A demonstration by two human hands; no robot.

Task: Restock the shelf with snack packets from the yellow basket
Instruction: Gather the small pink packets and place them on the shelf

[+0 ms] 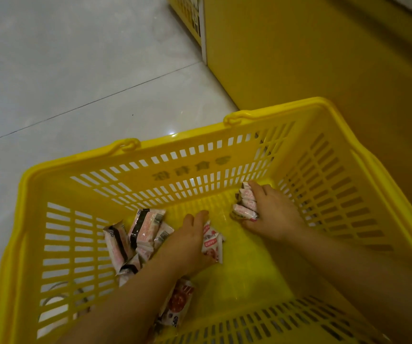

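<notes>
The yellow basket [182, 150] fills the lower half of the head view, standing on the floor. Both hands are down inside it. My right hand [273, 214] grips a stack of several small pink-and-white snack packets [246, 204] near the far right corner of the basket floor. At the middle of the floor, my left hand [190, 240] closes on a single pink-and-white packet [212, 244]. A loose pile of the same packets [138, 237] lies to the left of that hand. One more packet [179, 304] shows under my left forearm.
A yellow shelf unit base [324, 58] rises right behind the basket at the right. A yellow wire rack [187, 13] stands at the top centre. Pale grey tiled floor [76, 83] spreads to the left.
</notes>
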